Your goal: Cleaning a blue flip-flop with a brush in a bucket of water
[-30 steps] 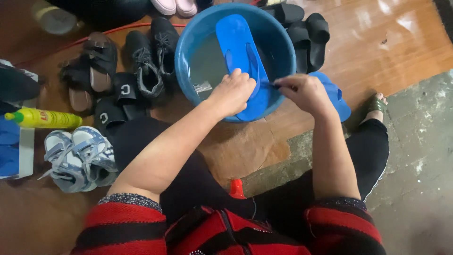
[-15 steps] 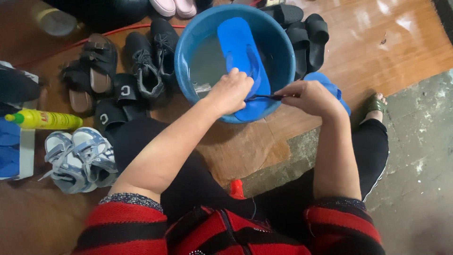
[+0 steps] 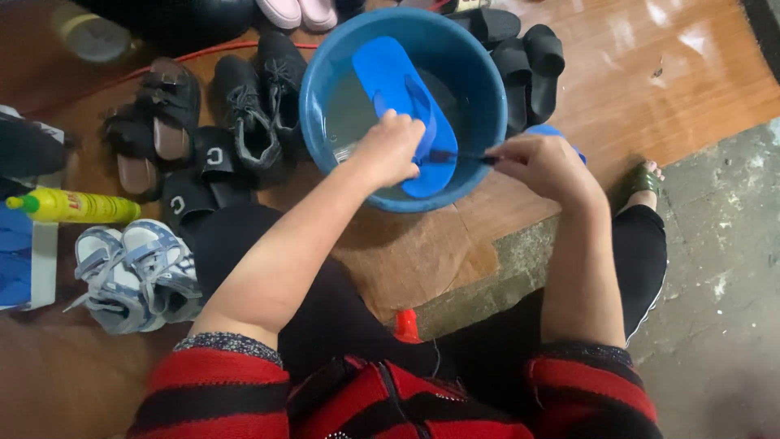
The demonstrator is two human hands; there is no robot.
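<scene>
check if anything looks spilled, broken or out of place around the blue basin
Nothing looks spilled or broken. The round blue plastic basin sits upright with water inside; the left hand steadies a blue rubber flip-flop in it, and the right hand holds a thin dark brush. Shoes crowd the floor.

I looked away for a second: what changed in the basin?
The right hand drew back to the right with its thin brush. The left hand still holds the blue sandal, which barely shifted. The basin stayed put.
</scene>
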